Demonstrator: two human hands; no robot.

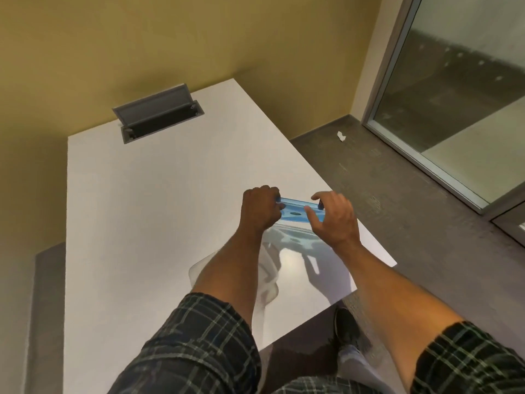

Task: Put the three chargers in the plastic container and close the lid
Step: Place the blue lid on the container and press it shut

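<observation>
A clear plastic container [295,263] with a blue closure strip [294,213] along its far edge lies on the white table [156,211], near the table's right edge. My left hand [260,207] is closed on the left end of the blue strip. My right hand [333,218] pinches the right end between thumb and fingers. Pale shapes show through the clear plastic; I cannot tell whether they are chargers or reflections. My left forearm covers the container's left side.
An open grey cable hatch [159,113] is set into the table's far end by the yellow wall. Right of the table is grey carpet with a small white scrap [341,135] and a glass door [454,95]. A black shoe [345,327] shows below the table's near edge.
</observation>
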